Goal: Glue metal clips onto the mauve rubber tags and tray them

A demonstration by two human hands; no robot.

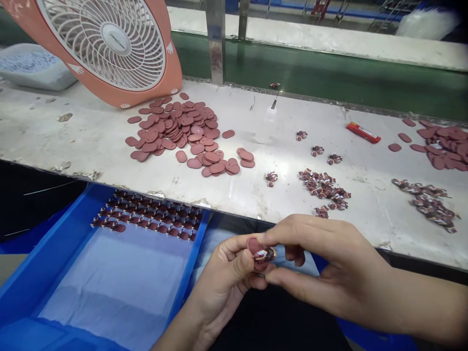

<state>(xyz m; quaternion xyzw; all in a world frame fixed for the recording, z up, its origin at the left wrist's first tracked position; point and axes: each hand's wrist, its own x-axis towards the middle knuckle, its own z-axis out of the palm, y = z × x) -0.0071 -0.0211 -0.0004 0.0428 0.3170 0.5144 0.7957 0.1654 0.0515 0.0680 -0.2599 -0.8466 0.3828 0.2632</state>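
Note:
My left hand [228,280] is closed around a small painted figurine [269,254] and a reddish-brown oval base [253,245], pinched between thumb and fingers. From the right, the thumb and index finger of my right hand [329,258] close on the same small piece. Fingers hide part of it, so how firmly figurine and base are joined cannot be seen. Just beyond my hands on the bench lies a cluster of similar figurines [320,185]. A large pile of loose oval bases [179,126] lies farther left.
Below the bench at left, a blue tray [197,258] holds rows of figurines on bases [146,214] over a white sheet. An orange fan [175,73] stands behind the pile. A fine-tipped bottle [271,111], a red packet [363,132] and another base pile [448,146] sit farther right.

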